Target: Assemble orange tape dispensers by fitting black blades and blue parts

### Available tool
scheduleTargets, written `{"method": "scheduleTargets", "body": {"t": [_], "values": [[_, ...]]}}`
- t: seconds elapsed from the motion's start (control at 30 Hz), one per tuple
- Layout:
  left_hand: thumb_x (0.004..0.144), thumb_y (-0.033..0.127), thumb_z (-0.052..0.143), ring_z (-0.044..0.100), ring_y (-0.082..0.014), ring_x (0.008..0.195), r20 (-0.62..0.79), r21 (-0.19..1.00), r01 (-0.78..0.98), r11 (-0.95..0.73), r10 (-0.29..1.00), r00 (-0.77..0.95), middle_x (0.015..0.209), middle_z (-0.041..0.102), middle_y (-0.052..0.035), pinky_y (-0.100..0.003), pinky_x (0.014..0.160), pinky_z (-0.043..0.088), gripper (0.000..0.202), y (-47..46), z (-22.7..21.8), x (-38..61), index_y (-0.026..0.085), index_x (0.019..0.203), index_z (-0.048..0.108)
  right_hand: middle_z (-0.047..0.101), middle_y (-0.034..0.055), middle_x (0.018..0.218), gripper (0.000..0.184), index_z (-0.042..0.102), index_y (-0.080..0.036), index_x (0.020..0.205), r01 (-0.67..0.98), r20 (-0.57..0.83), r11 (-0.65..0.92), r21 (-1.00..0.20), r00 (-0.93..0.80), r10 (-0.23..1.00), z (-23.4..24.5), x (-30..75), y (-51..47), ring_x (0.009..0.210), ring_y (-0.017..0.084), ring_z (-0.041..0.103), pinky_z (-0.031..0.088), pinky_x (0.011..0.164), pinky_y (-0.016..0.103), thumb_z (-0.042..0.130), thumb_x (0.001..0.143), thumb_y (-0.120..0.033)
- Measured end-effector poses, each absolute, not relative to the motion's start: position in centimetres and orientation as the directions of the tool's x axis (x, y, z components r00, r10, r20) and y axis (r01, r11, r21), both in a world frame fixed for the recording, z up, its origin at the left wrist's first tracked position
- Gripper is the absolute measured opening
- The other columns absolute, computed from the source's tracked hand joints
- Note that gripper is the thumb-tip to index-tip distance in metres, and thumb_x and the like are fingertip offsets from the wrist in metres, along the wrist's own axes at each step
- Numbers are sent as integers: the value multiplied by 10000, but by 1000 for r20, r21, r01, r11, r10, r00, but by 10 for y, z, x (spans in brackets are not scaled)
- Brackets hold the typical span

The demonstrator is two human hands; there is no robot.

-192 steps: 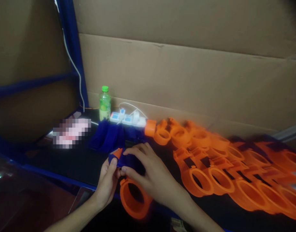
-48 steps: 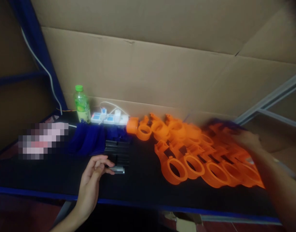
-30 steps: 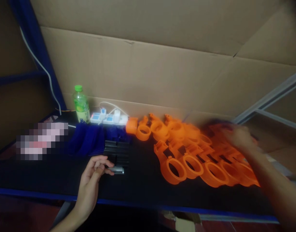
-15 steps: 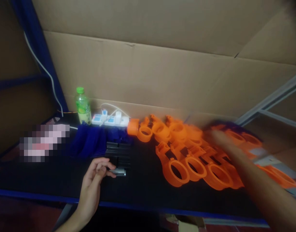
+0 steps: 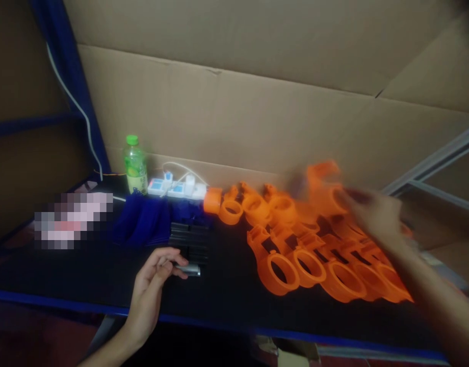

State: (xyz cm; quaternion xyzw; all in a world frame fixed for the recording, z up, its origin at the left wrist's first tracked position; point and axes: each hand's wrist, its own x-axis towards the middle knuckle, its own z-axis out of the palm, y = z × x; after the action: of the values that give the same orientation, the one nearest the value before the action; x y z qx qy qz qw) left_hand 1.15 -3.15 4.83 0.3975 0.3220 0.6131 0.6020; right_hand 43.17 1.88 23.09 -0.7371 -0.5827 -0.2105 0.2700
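Note:
My left hand point(image 5: 152, 283) rests on the black table top point(image 5: 227, 295) with fingers loosely curled, its fingertips pinching a small silver metal piece point(image 5: 189, 269). Just behind it lie black bars point(image 5: 189, 240). My right hand point(image 5: 372, 214), blurred by motion, is raised over the rows of orange ring-shaped plastic parts point(image 5: 314, 255) and grips one orange ring part point(image 5: 326, 186) lifted above the others.
A green-capped bottle point(image 5: 135, 164) and a white power strip point(image 5: 177, 188) stand at the back by the cardboard wall point(image 5: 257, 112). Blue plastic parts point(image 5: 142, 224) lie left of the black bars. The table's blue front edge point(image 5: 219, 323) runs along the near side.
My right hand has come up from the orange rows with one orange ring part lifted in it. My left hand has stayed on the silver piece.

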Motion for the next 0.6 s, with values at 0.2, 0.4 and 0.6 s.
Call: {"method": "scheduleTargets", "body": {"t": [0.2,0.4,0.6], "values": [[898,444,576,545,-383,1236,208,821,-559,-114,972,107,1298,647,-179,-508,920,511,510,-33,54,13,180,1334,567,753,62,884,272,759,-144,970,906,489,143,-399,78,869,186,300,-7,753,154,705,543,672,226,630,897,-372],[859,546,607,618,-376,1159,122,749,-663,-15,986,115,1287,661,-162,-492,921,520,586,-41,59,11,222,1344,553,743,16,991,149,750,-217,1006,455,237,419,-786,-403,884,136,188,-43,818,123,688,529,726,203,632,918,-240],[913,515,553,668,-208,650,-108,750,-656,87,994,7,751,717,-70,-330,624,563,397,-38,65,2,150,969,701,700,28,974,235,716,-232,1125,514,262,527,-677,-501,825,123,185,-38,823,110,649,499,741,203,562,978,-329]]}}
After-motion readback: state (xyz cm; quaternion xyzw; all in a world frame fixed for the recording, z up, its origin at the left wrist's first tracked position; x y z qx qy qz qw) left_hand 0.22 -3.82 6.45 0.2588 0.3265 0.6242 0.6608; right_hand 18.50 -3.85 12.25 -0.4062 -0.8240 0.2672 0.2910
